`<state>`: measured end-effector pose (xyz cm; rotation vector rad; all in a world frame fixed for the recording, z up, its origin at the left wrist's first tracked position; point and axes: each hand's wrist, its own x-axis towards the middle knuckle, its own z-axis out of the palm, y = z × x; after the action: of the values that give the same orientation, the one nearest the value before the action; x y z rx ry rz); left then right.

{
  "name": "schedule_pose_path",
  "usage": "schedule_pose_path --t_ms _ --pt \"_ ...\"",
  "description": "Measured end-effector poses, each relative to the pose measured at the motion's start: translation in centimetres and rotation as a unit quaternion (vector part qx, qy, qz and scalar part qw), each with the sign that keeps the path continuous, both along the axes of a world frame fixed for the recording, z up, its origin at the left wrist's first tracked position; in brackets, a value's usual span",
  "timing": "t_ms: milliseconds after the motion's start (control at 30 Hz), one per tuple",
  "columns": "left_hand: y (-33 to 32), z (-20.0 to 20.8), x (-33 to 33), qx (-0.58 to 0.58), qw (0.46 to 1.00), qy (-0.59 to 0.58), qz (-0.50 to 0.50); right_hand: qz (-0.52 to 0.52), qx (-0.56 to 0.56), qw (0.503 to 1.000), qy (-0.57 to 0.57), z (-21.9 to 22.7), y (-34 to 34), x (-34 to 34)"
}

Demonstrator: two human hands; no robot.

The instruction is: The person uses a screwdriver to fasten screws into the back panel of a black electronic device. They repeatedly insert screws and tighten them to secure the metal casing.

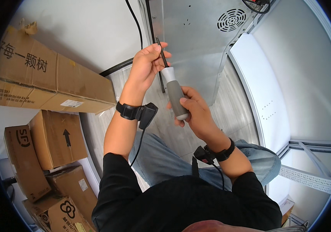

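In the head view, a screwdriver with a thick grey handle, a white collar and a dark metal shaft (pixel 178 98) is held at a slant in front of a silver-grey sheet-metal cabinet (pixel 198 50), with its tip directed up and slightly to the left, toward the cabinet's left edge; whether the metal is touched by the tip cannot be told. The shaft is pinched by the left hand (pixel 144 63), with the thumb laid along it and the fingers partly curled behind. The handle is gripped by the right hand (pixel 196 110), its thumb laid across the grey surface and its fingers wrapped around from beneath. A black strap with a boxy black device is worn on each wrist. The cabinet is pierced by a round slotted vent (pixel 231 20) near the top, and a thin black cable (pixel 136 21) is seen hanging to its left. Pale wood-grain flooring (pixel 231 112) is visible below. The left side is occupied by a long brown cardboard box (pixel 44 73), below which smaller brown cardboard boxes (pixel 57 154) are stacked. A smooth white panel (pixel 266 85) is seen at the right.
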<state>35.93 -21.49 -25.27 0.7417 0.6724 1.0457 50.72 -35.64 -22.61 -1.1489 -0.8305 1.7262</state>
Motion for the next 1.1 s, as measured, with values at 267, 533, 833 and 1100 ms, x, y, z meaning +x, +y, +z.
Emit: schedule_pose_path --t_ms 267,533,833,1100 --pt "0.9 -1.0 0.7 0.007 0.997 0.071 0.032 -0.036 0.107 0.965 -0.237 -0.6 -0.3 -0.7" --pt "0.8 0.8 1.0 -0.055 0.998 -0.037 0.001 0.002 0.012 1.000 -0.004 -0.7 0.6 0.2" --pt "1.9 -0.2 1.6 -0.076 0.995 -0.065 0.023 0.007 0.009 0.999 -0.043 -0.7 0.3 1.0" --pt "1.8 -0.4 1.6 -0.066 0.993 -0.085 0.039 0.003 -0.015 0.997 -0.074 0.8 0.1 1.5"
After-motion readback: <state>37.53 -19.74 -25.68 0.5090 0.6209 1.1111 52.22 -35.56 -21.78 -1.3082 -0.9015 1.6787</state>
